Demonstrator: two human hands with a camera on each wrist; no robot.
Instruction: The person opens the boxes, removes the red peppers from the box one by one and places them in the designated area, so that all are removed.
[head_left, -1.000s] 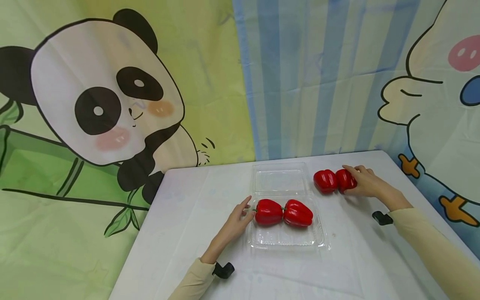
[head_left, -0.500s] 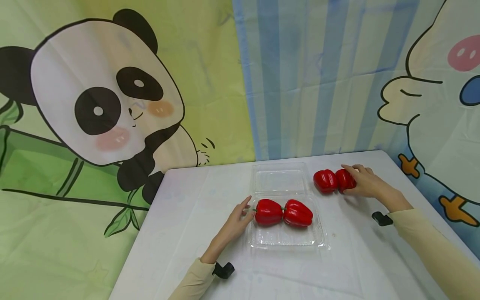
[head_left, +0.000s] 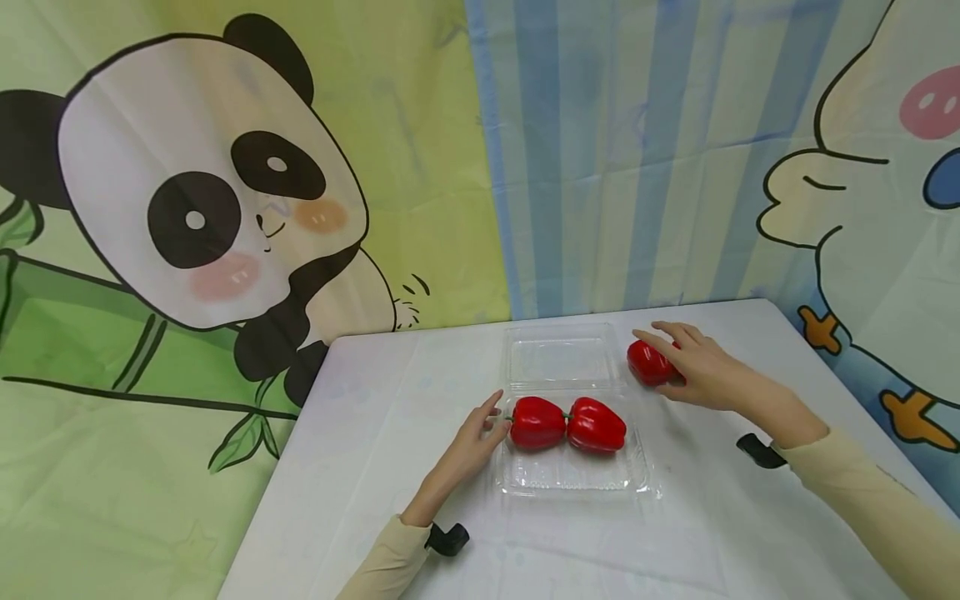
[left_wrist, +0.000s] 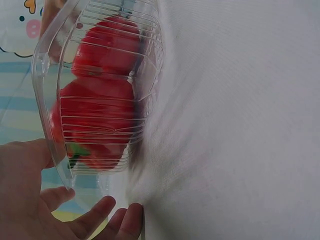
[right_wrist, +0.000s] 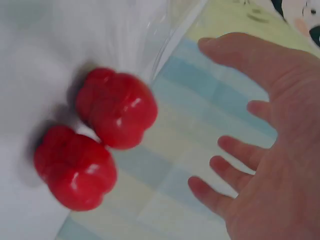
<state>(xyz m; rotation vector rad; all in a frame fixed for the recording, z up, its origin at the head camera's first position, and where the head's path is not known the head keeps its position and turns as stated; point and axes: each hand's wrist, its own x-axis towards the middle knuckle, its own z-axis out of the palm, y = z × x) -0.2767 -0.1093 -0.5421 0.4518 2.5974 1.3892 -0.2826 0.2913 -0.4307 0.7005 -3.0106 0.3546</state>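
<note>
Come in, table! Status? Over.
Left grip at clear plastic clamshell box holding two glossy red bell peppers. Right grip spread, empty, near two matching peppers. Clear lid open; nothing visibly blocking.

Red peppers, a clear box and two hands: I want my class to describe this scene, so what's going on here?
A person is working at a white table with red peppers and an open clear box. Two peppers lie in the box, and its lid is folded back. The left hand is at the box's left edge. The right hand is open near two more peppers on the table, holding neither.
</note>
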